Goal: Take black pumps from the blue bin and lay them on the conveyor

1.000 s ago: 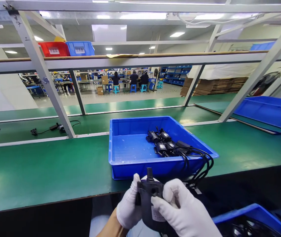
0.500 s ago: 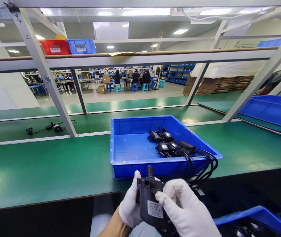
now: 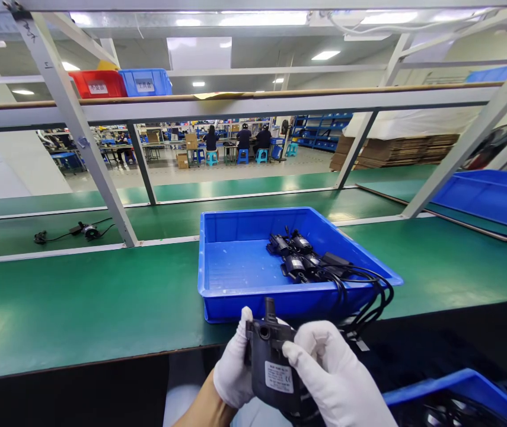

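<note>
A black pump [image 3: 275, 362] with a printed label and a short upright spout is between my gloved hands, just in front of the bench edge. My left hand [image 3: 234, 367] grips it from the left, thumb up along its side. The thumb and fingers of my right hand [image 3: 335, 365] pinch the pump's upper right corner; whatever small part lies under those fingertips is hidden. Behind it stands a blue bin [image 3: 235, 284], where several black pumps [image 3: 295, 258] are heaped at the right. Their black cables [image 3: 380, 293] hang over the bin's front right rim.
A second blue bin [image 3: 429, 385] with black parts sits low at the right. White posts [image 3: 97, 160] of the shelf frame rise from the green bench [image 3: 102, 308]. Another pump with cable [image 3: 88, 230] lies at the back left. A large blue bin [image 3: 493, 196] stands far right.
The pump and both hands have barely shifted, with the grip unchanged. At the back left, the pump with its cable has moved further left along the bench.
</note>
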The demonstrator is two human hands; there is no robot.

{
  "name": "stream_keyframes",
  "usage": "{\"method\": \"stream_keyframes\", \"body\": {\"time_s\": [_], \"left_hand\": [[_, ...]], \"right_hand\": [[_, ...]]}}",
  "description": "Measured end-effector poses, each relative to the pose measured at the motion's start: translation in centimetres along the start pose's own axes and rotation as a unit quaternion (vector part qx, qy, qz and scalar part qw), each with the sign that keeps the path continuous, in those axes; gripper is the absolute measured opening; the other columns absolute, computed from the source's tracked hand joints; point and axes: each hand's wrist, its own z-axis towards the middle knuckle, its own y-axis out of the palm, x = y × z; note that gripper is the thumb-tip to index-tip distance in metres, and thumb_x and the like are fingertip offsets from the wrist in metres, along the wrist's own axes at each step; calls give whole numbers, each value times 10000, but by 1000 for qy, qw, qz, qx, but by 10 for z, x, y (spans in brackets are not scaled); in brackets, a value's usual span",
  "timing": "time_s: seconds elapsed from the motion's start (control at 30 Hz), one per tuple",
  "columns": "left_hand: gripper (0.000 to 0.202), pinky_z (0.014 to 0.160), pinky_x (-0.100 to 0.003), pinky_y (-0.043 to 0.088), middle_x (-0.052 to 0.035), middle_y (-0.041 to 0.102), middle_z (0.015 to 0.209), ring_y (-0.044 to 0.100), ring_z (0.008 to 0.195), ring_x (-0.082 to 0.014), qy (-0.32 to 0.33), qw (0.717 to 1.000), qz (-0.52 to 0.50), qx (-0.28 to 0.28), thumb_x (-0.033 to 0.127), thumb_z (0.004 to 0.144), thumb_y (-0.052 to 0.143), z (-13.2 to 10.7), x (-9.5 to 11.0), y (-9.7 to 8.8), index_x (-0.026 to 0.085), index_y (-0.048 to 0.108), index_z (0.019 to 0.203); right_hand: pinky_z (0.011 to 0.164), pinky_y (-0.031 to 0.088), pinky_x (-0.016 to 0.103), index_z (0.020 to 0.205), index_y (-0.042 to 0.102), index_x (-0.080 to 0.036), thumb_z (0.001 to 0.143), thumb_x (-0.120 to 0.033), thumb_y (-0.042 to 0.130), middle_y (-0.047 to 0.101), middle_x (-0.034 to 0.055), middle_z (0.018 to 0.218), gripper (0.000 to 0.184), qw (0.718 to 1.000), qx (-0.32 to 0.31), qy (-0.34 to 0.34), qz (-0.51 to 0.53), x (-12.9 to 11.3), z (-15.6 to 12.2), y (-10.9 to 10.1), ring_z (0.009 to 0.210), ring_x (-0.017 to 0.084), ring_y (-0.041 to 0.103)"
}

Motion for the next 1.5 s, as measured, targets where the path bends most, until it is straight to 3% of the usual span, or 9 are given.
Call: {"method": "stream_keyframes", "body": {"time_s": [0.27,0.8,1.5], "left_hand": [[656,1095,-431,460,-120,801,980,712,1130,-338,4,1000,8,-2,769,652,844,-1,3,4,142,777,834],[642,1090,-425,462,-136,786,957,712,1109,-324,52,996,73,-22,755,789,746,-6,6,12,117,787,849],[708,1090,-435,464,-130,795,934,724,1102,-331,50,996,74,-9,803,749,745,-8,5,10,120,782,933]], "right_hand": [[582,458,240,777,517,-219,810,-740,746,472,-26,722,570,996,-19,0,86,-3,-1,3,652,131,442],[583,453,234,769,520,-210,787,-727,787,464,-37,711,582,992,-31,4,124,-6,-3,3,643,121,446],[587,438,242,763,523,-213,799,-705,786,469,-28,716,559,991,-36,-1,125,-5,-2,4,646,128,440]]}}
